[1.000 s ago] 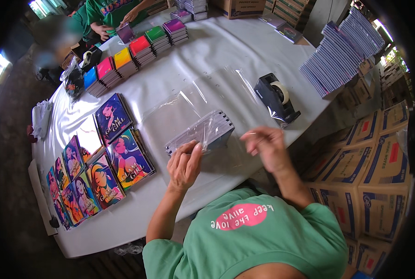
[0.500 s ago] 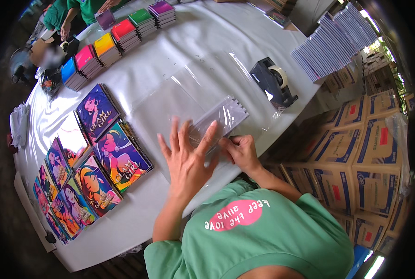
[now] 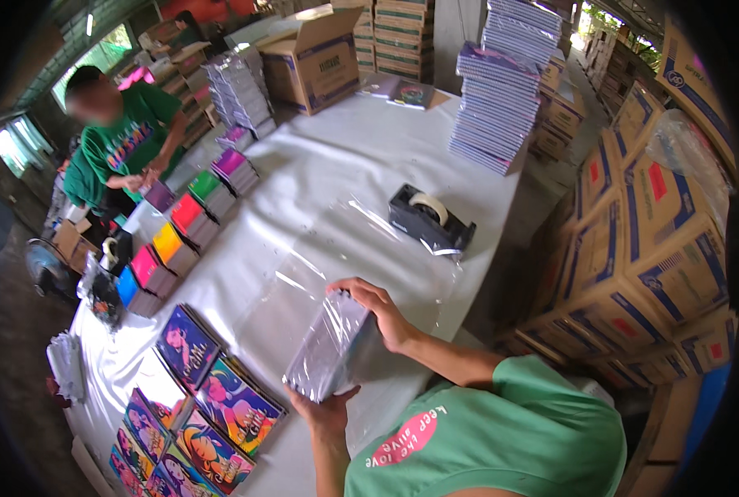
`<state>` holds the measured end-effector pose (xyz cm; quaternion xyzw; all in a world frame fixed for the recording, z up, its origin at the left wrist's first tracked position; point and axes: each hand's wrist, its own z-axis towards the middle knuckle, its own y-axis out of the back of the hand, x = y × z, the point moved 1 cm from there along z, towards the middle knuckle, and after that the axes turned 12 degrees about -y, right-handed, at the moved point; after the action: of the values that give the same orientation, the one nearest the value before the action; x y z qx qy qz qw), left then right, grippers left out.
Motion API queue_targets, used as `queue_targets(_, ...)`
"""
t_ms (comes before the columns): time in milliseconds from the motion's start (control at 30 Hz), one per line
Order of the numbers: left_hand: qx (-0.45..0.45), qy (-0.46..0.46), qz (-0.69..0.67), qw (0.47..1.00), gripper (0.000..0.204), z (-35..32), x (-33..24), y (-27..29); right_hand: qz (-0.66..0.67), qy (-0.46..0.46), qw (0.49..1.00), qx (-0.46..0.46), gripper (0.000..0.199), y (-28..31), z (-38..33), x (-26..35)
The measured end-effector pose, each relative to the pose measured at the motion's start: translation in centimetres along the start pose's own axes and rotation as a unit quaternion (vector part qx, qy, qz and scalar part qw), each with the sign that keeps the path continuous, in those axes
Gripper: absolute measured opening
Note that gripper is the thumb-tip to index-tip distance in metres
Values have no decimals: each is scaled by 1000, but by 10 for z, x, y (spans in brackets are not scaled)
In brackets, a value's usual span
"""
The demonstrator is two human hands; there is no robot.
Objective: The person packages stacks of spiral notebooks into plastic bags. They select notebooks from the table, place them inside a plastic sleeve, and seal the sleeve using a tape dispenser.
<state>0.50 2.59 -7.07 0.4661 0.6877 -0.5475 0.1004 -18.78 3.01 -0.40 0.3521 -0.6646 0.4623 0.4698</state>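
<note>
I hold a stack of notebooks wrapped in clear plastic (image 3: 330, 346), tilted up off the white-covered table (image 3: 320, 166). My left hand (image 3: 324, 412) supports its near lower end from below. My right hand (image 3: 378, 308) grips its far upper edge. Loose clear plastic sheets (image 3: 345, 240) lie on the table just beyond the pack. A black tape dispenser (image 3: 430, 219) stands further right near the table edge.
Colourful illustrated notebooks (image 3: 195, 398) lie fanned out at the lower left, and stacks with bright covers (image 3: 179, 232) run along the left side. Another person in a green shirt (image 3: 125, 145) works at the far left. Tall notebook piles (image 3: 498, 99) and cardboard boxes (image 3: 651, 248) stand at the right.
The wrapped stack, pressed flat on the table by my left hand before, is now lifted and tilted between both hands. The camera view has swung up toward the far end of the table.
</note>
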Motion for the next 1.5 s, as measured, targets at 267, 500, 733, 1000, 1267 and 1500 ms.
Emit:
queue_targets(267, 257, 46, -276, 925, 51, 36, -14, -234, 35, 542, 828, 141, 55, 128, -29, 178)
queue_targets(500, 317, -147, -165, 923, 48, 113, 54, -502, -39, 552, 819, -152, 35, 322, -73, 255)
queue_targets(733, 289, -284, 19, 914, 101, 214, 179, -637, -77, 464, 851, -234, 18, 415, -68, 266)
queue_targets(1000, 260, -484, 326, 769, 78, 275, 154, -586, -114, 324, 859, -380, 69, 477, 21, 250)
queue_targets(1267, 300, -324, -20, 897, 62, 319, 191, -637, -212, 376, 814, -389, 95, 503, 102, 256)
queue_targets(1500, 295, -421, 67, 855, 57, 311, 195, -651, -185, 368, 807, -425, 91, 493, 92, 263)
